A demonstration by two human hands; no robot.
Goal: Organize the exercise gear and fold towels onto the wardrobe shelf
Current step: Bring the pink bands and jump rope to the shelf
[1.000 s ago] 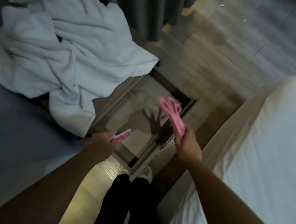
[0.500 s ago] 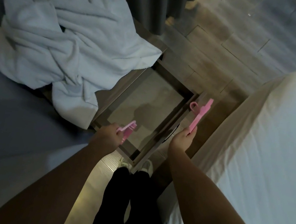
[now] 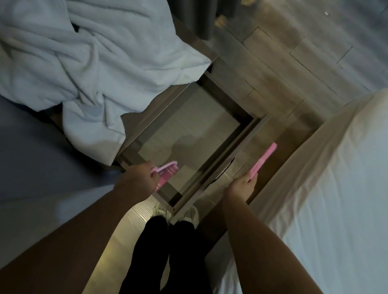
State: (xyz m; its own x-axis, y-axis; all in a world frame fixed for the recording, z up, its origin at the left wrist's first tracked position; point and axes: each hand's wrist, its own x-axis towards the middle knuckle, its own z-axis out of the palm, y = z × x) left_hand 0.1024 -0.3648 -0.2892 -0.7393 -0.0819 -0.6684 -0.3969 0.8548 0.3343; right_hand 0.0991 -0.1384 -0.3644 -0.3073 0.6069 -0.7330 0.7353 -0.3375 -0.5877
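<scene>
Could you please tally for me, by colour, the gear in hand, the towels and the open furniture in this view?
Pink: 2, the left pink piece gripped by the left hand and the right pink piece gripped by the right hand.
White: 1, the towel heap; the number of towels in it cannot be told.
Brown: 1, the open drawer.
Total: 4

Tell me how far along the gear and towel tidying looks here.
Done: nothing visibly; the open wooden drawer is empty and no wardrobe shelf shows. In hand: the left hand grips a pink ribbed gear piece, the right hand holds a slim pink strip beside the drawer. Left: stowing both pink pieces and folding the crumpled white terry towels heaped left of the drawer.
</scene>
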